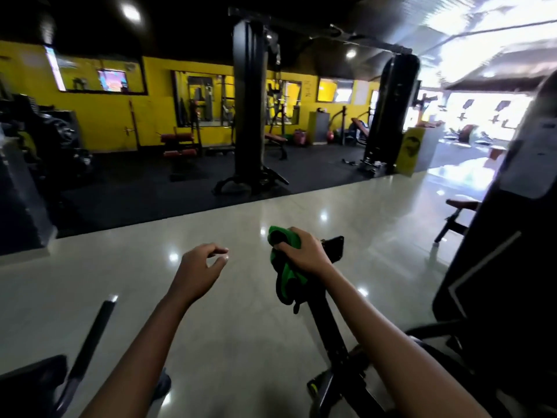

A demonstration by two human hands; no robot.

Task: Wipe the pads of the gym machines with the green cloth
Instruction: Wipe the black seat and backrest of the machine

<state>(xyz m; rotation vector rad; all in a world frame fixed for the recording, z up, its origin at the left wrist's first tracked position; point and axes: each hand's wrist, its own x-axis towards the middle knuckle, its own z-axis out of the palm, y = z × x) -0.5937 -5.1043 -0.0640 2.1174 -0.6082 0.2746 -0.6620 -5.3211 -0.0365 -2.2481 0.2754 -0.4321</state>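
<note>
R hand (304,251) grips green cloth (286,276), fingers clamped round it atop a black machine bar (327,315). L hand (200,267) hovers w/ fingers loosely curled, apart, holding nothing, over glossy floor (241,342).

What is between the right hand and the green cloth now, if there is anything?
Nothing visible. The right hand already grips the green cloth and holds it against the top of a black machine bar. The left hand hangs apart to the side, holding nothing.
</note>
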